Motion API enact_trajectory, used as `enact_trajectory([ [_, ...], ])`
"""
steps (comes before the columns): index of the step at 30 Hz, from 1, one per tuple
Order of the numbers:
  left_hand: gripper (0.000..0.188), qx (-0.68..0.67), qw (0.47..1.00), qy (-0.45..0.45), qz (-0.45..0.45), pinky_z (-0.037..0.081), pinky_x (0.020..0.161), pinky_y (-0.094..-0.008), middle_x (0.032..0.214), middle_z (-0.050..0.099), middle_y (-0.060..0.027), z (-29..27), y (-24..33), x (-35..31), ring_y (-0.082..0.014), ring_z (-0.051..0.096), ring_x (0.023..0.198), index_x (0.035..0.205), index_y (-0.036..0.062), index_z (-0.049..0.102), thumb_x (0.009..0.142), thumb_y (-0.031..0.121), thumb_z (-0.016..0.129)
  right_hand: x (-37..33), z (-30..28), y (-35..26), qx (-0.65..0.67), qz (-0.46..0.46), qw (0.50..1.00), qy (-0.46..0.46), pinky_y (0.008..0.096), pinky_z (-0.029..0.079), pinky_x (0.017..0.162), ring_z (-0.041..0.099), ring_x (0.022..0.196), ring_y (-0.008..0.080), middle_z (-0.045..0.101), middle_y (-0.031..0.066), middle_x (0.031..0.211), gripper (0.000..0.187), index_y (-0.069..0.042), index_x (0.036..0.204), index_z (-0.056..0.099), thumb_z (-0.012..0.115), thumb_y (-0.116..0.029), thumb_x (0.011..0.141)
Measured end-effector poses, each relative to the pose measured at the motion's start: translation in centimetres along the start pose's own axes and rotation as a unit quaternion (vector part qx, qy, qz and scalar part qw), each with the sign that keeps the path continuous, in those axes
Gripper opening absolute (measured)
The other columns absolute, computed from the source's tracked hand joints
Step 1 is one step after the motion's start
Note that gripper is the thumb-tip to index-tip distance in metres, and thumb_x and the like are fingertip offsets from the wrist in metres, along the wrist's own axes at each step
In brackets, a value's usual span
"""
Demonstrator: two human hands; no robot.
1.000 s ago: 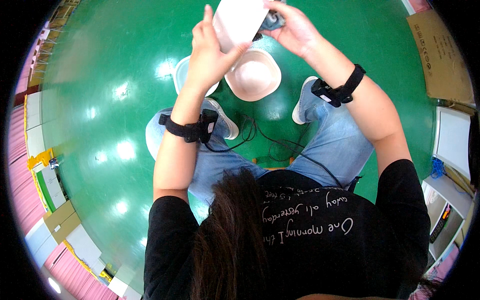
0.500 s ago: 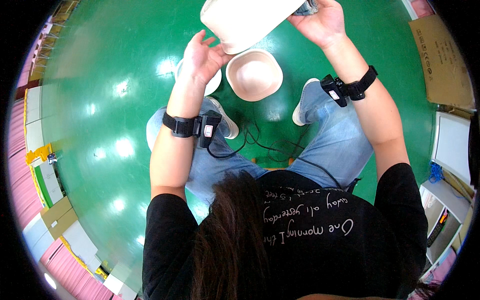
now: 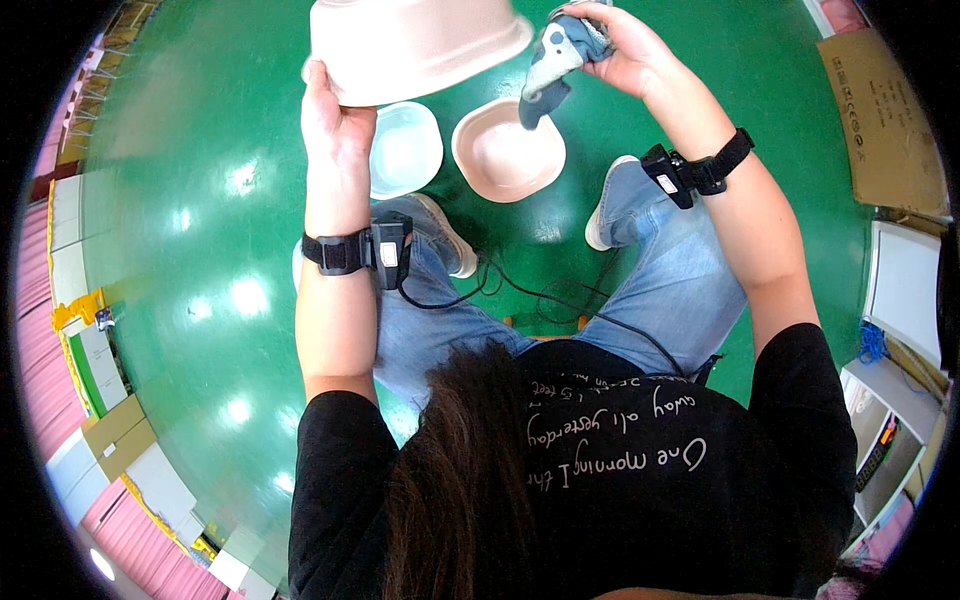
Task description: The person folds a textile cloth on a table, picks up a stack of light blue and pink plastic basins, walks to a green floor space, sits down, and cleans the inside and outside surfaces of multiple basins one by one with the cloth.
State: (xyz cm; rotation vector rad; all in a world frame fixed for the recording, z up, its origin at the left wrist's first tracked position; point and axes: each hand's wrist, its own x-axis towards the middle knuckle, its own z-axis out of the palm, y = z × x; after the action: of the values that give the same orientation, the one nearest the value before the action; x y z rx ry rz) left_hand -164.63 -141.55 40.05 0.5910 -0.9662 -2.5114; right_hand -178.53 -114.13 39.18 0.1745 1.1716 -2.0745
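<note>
A pale pink plastic basin (image 3: pixel 415 50) is held up at the top of the head view, tilted so that its outer wall shows. My left hand (image 3: pixel 338 125) grips its lower left edge, with the thumb on the outside. Bunched in my right hand (image 3: pixel 637 52) is a blue-grey patterned cloth (image 3: pixel 555 62), one end hanging down. It sits just right of the held basin. Below on the floor stand a light blue basin (image 3: pixel 405 152) and a second pale pink basin (image 3: pixel 510 155), side by side. The hanging cloth overlaps the second pink basin's rim in view.
Black cables (image 3: pixel 540 297) run from the wrist-strapped devices across my lap and between my feet on the green floor (image 3: pixel 200 330). At the right edge are a cardboard box (image 3: pixel 885 125) and a white shelf (image 3: pixel 890 430). Boxes and pink curtains line the left.
The held basin has shifted left, and my left hand, fingers spread before, now grips it. My right hand's cloth has come out from behind the basin. The light blue basin shows more.
</note>
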Motion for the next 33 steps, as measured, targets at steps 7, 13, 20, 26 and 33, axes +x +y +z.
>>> enact_trajectory([
  [7, 0.044, 0.031, 0.999, -0.006, -0.008, 0.040, 0.102, -0.0486, 0.134, 0.047, -0.0150, 0.7, -1.2, -1.9, -0.0287, 0.046, 0.124, 0.134, 0.0027, 0.037, 0.102, 0.031, 0.027, -2.4, 3.4, 1.5, -0.071, -0.087, 0.994, -0.010, 0.0304, 0.051, 0.070, 0.063, 0.075, 0.0162, 0.065, 0.0045, 0.082, 0.007, -0.006, 0.090, 0.062, 0.059, -0.010, 0.085],
  [13, 0.046, 0.015, 0.997, -0.061, -0.046, 0.038, 0.104, -0.0443, 0.136, 0.046, -0.0122, 2.1, -3.5, -3.6, -0.0268, 0.046, 0.124, 0.136, 0.0050, 0.035, 0.101, 0.035, 0.032, -2.6, 3.2, 5.0, -0.350, -0.103, 0.928, -0.073, 0.0259, 0.043, 0.086, 0.058, 0.092, 0.0099, 0.065, 0.0002, 0.100, 0.029, -0.008, 0.104, 0.064, 0.065, -0.029, 0.085],
  [20, 0.048, 0.003, 0.995, -0.094, -0.030, 0.040, 0.103, -0.0419, 0.133, 0.049, -0.0123, 1.8, -4.0, -3.8, -0.0253, 0.048, 0.122, 0.134, 0.0027, 0.038, 0.100, 0.038, 0.035, -3.5, 2.9, 5.2, -0.351, -0.105, 0.928, -0.070, 0.0263, 0.045, 0.082, 0.059, 0.088, 0.0098, 0.065, 0.0012, 0.096, 0.029, -0.008, 0.102, 0.064, 0.068, -0.030, 0.084],
  [26, 0.053, 0.049, 0.993, -0.100, -0.026, 0.043, 0.101, -0.0389, 0.129, 0.052, -0.0123, 2.9, -5.6, -4.6, -0.0239, 0.051, 0.119, 0.132, 0.0021, 0.039, 0.099, 0.043, 0.035, -3.9, 3.1, 5.9, -0.369, -0.130, 0.914, -0.108, 0.0269, 0.049, 0.079, 0.060, 0.085, 0.0097, 0.065, 0.0019, 0.093, 0.033, -0.005, 0.101, 0.064, 0.073, -0.030, 0.081],
  [33, 0.053, 0.255, 0.957, -0.140, -0.004, 0.054, 0.069, -0.0285, 0.111, 0.058, -0.0123, 3.2, -6.3, -5.2, -0.0186, 0.062, 0.092, 0.127, 0.0028, 0.042, 0.099, 0.047, 0.032, -4.3, 3.9, 6.4, -0.356, -0.123, 0.918, -0.125, 0.0261, 0.048, 0.080, 0.060, 0.085, 0.0095, 0.066, 0.0020, 0.093, 0.032, -0.004, 0.103, 0.064, 0.071, -0.029, 0.083],
])
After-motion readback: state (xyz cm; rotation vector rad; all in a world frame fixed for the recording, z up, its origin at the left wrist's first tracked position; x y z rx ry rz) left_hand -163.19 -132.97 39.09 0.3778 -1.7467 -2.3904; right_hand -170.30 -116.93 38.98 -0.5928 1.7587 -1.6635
